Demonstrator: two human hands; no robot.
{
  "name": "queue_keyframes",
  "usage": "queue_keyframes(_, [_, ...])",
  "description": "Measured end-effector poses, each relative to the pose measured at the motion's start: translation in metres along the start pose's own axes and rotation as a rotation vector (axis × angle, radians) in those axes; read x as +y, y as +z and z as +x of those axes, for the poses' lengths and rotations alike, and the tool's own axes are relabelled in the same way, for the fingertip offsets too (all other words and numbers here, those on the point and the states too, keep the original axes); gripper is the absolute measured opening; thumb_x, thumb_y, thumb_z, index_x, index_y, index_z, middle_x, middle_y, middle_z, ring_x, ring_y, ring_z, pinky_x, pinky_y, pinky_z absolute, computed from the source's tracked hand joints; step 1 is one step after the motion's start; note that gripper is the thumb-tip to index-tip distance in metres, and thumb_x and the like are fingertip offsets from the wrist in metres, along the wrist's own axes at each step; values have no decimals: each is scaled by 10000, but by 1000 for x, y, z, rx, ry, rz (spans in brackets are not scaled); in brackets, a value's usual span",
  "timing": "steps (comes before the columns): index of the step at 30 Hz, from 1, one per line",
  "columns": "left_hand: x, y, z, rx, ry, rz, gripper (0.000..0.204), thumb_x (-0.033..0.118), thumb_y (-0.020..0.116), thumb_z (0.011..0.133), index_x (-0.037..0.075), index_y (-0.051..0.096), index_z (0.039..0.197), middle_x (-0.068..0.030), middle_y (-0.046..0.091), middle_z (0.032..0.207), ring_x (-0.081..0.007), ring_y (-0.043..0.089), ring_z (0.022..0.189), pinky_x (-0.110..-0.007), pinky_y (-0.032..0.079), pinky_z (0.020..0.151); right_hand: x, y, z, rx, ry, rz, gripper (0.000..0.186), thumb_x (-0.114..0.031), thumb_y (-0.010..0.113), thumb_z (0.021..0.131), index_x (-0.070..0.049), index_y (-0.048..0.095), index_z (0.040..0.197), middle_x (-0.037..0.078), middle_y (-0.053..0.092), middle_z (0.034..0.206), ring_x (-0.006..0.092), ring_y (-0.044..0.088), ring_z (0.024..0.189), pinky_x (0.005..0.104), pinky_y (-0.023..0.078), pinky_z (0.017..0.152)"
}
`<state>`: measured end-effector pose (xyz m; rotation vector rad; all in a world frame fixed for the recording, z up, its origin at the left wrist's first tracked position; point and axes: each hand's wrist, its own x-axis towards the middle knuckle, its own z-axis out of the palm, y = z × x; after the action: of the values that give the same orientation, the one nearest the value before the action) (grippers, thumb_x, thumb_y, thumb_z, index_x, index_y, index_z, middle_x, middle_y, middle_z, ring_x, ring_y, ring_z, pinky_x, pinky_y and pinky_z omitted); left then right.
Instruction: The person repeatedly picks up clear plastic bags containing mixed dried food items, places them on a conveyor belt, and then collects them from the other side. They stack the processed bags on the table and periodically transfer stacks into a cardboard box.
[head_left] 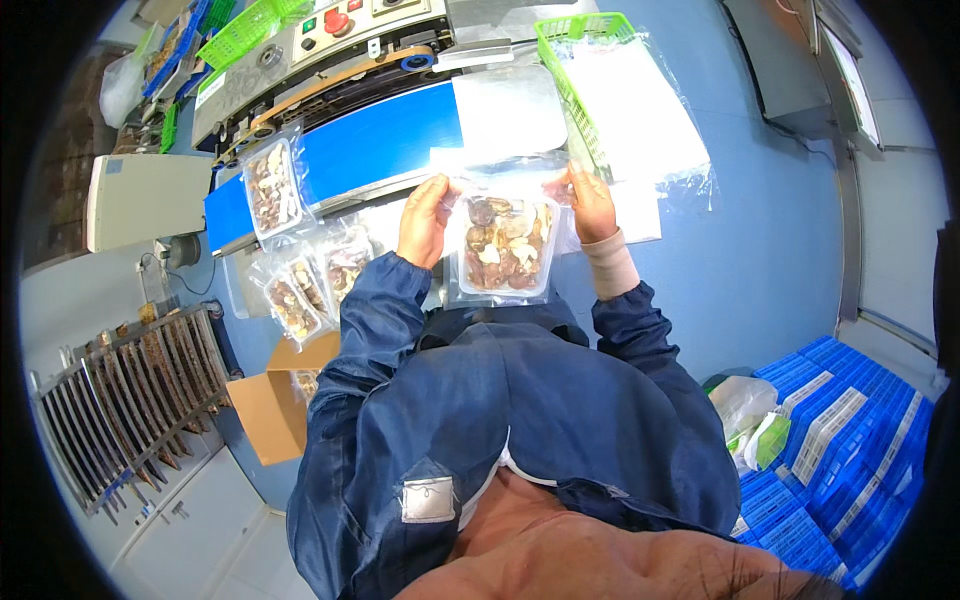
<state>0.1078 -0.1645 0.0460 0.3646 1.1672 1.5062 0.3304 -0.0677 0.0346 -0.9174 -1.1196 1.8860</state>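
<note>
A clear bag with a tray of mushroom pieces (pixel 508 243) hangs upright between my hands in front of my body. My left hand (pixel 425 220) pinches its upper left edge, and my right hand (pixel 590 207) grips the upper right edge, with a beige band around that wrist. To the left, another bagged tray (pixel 275 188) rests on the blue conveyor belt (pixel 370 135), and more bagged trays (pixel 300 290) lie below it near my left arm.
A sealing machine (pixel 285 60) runs behind the belt. A green basket (pixel 575 95) and plastic bags (pixel 660 120) are at the upper right. An open cardboard box (pixel 270 410) stands at lower left, a metal rack (pixel 130 400) beyond it, and blue crates (pixel 840 440) at lower right.
</note>
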Motion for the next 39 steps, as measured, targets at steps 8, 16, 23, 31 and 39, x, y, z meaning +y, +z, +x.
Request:
queue_keyframes(8, [0, 24, 24, 63, 61, 221, 234, 264, 502, 912, 56, 608, 891, -8, 616, 851, -71, 524, 733, -218, 399, 666, -16, -11, 26, 117, -49, -89, 288, -221, 457, 928, 10, 604, 835, 32, 579, 709, 76, 480, 595, 196, 382, 542])
queue_keyframes(16, [27, 10, 140, 33, -154, 88, 201, 200, 486, 908, 27, 581, 947, -63, 614, 894, -149, 569, 818, -284, 459, 738, -6, -17, 121, 143, -128, -276, 266, -219, 524, 873, -5, 624, 750, 31, 579, 621, 85, 491, 488, 210, 389, 461])
queue_keyframes(23, [41, 12, 189, 101, -285, 14, 237, 198, 469, 909, 5, 559, 1011, -93, 617, 972, -203, 589, 892, -343, 470, 837, -19, -11, 171, 199, -103, -372, 294, -231, 550, 844, 23, 622, 715, 69, 603, 604, 103, 523, 474, 244, 411, 464])
queue_keyframes(31, [43, -4, 202, 122, -326, -50, 240, 189, 433, 921, 9, 545, 1034, -107, 614, 991, -216, 582, 911, -344, 460, 847, -21, 4, 188, 194, -59, -338, 297, -239, 552, 837, 20, 627, 714, 74, 605, 600, 107, 522, 468, 253, 404, 453])
queue_keyframes(39, [53, -32, 201, 155, -253, -81, 180, 154, 482, 895, 5, 555, 967, -96, 611, 922, -199, 584, 836, -322, 484, 760, -11, 22, 213, 95, 18, -400, 273, -183, 563, 842, 41, 603, 693, 74, 558, 562, 117, 475, 423, 248, 386, 414])
